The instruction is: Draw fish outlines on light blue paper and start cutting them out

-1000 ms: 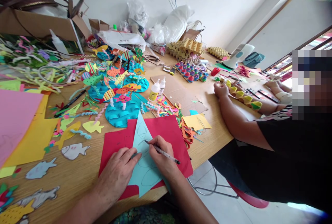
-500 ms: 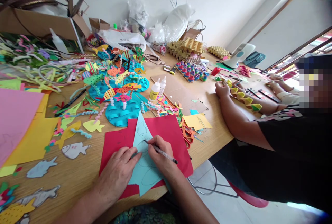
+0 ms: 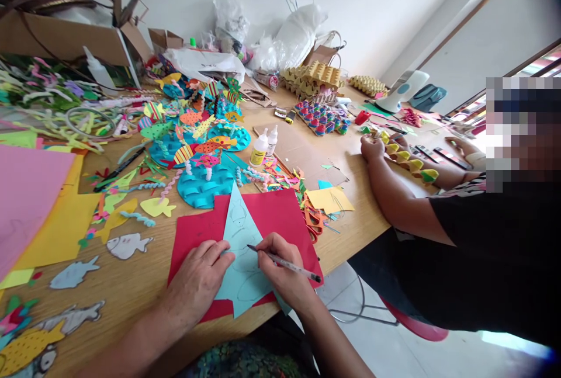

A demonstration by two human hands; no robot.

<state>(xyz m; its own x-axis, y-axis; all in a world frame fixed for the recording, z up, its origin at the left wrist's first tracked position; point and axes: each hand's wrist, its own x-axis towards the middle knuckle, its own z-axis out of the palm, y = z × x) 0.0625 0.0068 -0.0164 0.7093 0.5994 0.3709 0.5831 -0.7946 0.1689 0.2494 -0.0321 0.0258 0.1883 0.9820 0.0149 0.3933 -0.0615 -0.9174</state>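
Observation:
My right hand (image 3: 283, 264) is closed round a clear-barrelled pen (image 3: 293, 267), its dark tip over a pointed piece of light blue paper (image 3: 250, 293). Pencil-like outlines, fish-shaped near the top, run down this paper. Pressing on its left edge, my left hand (image 3: 204, 276) lies flat with fingers slightly apart and holds nothing. Beneath both sits a red sheet of paper (image 3: 280, 214). Left of it lie cut-out fish: a white fish (image 3: 128, 246), a blue fish (image 3: 73, 273) and a yellow fish (image 3: 158, 207).
Blue decorated discs (image 3: 204, 188) with paper fish stand behind the red sheet. Two glue bottles (image 3: 259, 149), orange scissors (image 3: 313, 220) and paper scraps are nearby. At right, a co-worker's hand (image 3: 372, 147) holds a painted egg-carton strip (image 3: 405, 162). Pink paper (image 3: 33, 197) lies at left.
My right hand and the pen have shifted slightly right and down the blue paper; the pen now leans flatter. My left hand stays on the paper. The co-worker's far hand has shifted.

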